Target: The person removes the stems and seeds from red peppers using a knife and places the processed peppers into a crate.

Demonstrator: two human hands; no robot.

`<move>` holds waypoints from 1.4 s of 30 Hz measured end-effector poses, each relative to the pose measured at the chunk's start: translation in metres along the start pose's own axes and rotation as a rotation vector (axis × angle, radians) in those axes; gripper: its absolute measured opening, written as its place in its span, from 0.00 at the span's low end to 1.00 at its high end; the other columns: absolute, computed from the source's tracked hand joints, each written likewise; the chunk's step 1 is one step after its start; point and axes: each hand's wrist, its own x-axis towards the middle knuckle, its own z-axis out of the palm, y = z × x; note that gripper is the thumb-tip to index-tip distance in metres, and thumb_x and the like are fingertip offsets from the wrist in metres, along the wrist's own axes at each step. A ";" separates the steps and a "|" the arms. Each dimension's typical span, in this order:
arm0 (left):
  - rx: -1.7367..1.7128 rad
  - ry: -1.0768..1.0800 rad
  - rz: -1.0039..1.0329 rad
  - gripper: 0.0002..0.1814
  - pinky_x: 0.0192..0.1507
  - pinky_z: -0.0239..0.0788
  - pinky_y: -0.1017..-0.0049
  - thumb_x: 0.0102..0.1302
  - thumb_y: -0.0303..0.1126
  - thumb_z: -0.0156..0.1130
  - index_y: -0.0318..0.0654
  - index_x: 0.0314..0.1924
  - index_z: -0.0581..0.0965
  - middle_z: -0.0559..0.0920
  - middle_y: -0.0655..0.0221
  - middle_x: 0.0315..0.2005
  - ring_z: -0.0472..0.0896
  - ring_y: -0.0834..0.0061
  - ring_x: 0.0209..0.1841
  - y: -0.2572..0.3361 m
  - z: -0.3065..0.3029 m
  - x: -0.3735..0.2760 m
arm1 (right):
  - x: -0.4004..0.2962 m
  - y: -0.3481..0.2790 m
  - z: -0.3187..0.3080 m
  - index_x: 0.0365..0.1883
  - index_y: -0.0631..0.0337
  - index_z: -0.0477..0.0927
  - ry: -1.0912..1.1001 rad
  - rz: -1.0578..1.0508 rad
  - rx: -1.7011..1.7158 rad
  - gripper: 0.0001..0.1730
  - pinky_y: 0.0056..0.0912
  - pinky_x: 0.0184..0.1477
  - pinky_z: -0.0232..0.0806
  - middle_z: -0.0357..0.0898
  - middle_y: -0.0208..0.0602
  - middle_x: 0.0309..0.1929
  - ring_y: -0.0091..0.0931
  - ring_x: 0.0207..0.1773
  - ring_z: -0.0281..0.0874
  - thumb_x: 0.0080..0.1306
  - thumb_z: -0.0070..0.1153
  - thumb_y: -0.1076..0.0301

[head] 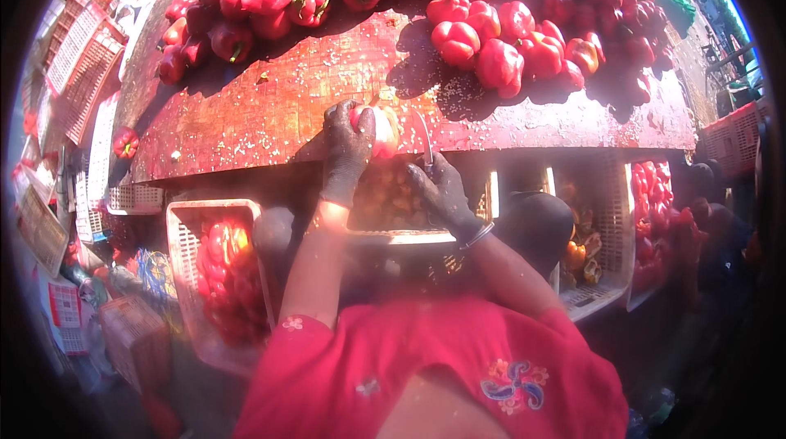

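My left hand [349, 141], in a dark glove, grips a red bell pepper [384, 132] at the near edge of the wooden table [295, 95]. The pepper's right side looks pale in the glare, and whether it is cut cannot be told. My right hand [443, 190], gloved too, holds a knife [425, 132] with a curved blade pointing up and away, just right of the pepper. Below the hands, under the table edge, stands a crate [402, 236] with blurred pepper pieces in it. Many whole red peppers [454, 43] lie piled across the table's far side, and pale seeds are scattered over its top.
At my left stands a crate [214, 204] of red peppers; at my right, a crate [620, 255] holds pepper pieces, with more red peppers [652, 206] beyond. Stacked plastic crates [86, 64] fill the far left. One pepper [126, 142] lies beyond the table's left edge.
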 end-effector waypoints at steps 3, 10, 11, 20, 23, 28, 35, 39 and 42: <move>-0.098 -0.138 -0.040 0.17 0.51 0.62 0.63 0.64 0.38 0.54 0.31 0.45 0.69 0.72 0.51 0.44 0.72 0.57 0.46 0.009 0.000 0.000 | 0.045 0.014 0.006 0.34 0.66 0.72 0.071 -0.086 -0.228 0.21 0.26 0.28 0.62 0.73 0.33 0.22 0.18 0.26 0.67 0.64 0.55 0.53; -0.129 -0.189 -0.133 0.15 0.52 0.63 0.71 0.65 0.34 0.55 0.32 0.46 0.70 0.72 0.61 0.44 0.71 0.70 0.47 -0.027 -0.016 -0.005 | 0.066 -0.001 0.022 0.34 0.67 0.73 0.086 -0.048 -0.532 0.24 0.46 0.36 0.67 0.76 0.53 0.25 0.46 0.34 0.77 0.56 0.56 0.51; -0.061 -0.189 -0.087 0.15 0.52 0.63 0.71 0.65 0.35 0.55 0.32 0.46 0.70 0.72 0.60 0.44 0.71 0.70 0.47 -0.032 -0.017 -0.005 | 0.073 0.001 0.023 0.33 0.67 0.73 0.093 -0.067 -0.519 0.23 0.47 0.37 0.67 0.76 0.54 0.26 0.47 0.35 0.76 0.55 0.56 0.52; -0.016 -0.027 -0.091 0.35 0.54 0.63 0.67 0.48 0.30 0.68 0.33 0.55 0.62 0.69 0.58 0.47 0.70 0.67 0.51 0.005 -0.028 -0.021 | 0.081 -0.029 0.039 0.29 0.65 0.73 0.194 -0.283 -0.531 0.13 0.43 0.33 0.67 0.76 0.50 0.25 0.41 0.30 0.77 0.51 0.58 0.65; -0.794 -0.090 -0.542 0.27 0.46 0.72 0.75 0.47 0.17 0.54 0.31 0.52 0.67 0.75 0.62 0.41 0.77 0.71 0.41 0.030 -0.051 -0.011 | 0.105 -0.018 0.011 0.27 0.66 0.74 0.249 -0.080 -0.101 0.13 0.35 0.29 0.65 0.75 0.42 0.20 0.27 0.26 0.74 0.50 0.59 0.65; -0.799 -0.167 -0.484 0.23 0.49 0.70 0.77 0.52 0.17 0.51 0.28 0.52 0.68 0.77 0.62 0.44 0.78 0.73 0.44 0.007 -0.060 -0.001 | 0.127 -0.006 -0.025 0.21 0.66 0.71 0.215 0.002 -0.383 0.16 0.36 0.29 0.64 0.72 0.41 0.16 0.32 0.23 0.71 0.50 0.62 0.62; -0.633 -0.065 -0.447 0.21 0.46 0.69 0.80 0.58 0.18 0.53 0.27 0.53 0.68 0.77 0.63 0.44 0.76 0.78 0.43 -0.001 -0.043 -0.006 | 0.098 -0.075 0.016 0.55 0.60 0.68 0.016 -0.626 -0.584 0.34 0.40 0.43 0.68 0.73 0.48 0.42 0.43 0.42 0.74 0.49 0.65 0.66; -0.531 -0.123 -0.364 0.21 0.45 0.68 0.80 0.59 0.21 0.52 0.28 0.54 0.69 0.77 0.65 0.41 0.75 0.80 0.42 -0.018 -0.040 -0.003 | 0.119 -0.060 0.055 0.64 0.56 0.60 -0.501 -0.587 -0.670 0.40 0.41 0.49 0.67 0.72 0.54 0.48 0.47 0.46 0.74 0.53 0.62 0.64; -0.396 -0.247 -0.309 0.22 0.41 0.67 0.75 0.59 0.26 0.49 0.30 0.54 0.70 0.77 0.67 0.35 0.73 0.77 0.36 -0.013 -0.054 0.001 | 0.131 -0.064 0.057 0.60 0.55 0.63 -0.588 -0.620 -0.791 0.39 0.44 0.45 0.68 0.74 0.53 0.43 0.49 0.44 0.74 0.51 0.63 0.57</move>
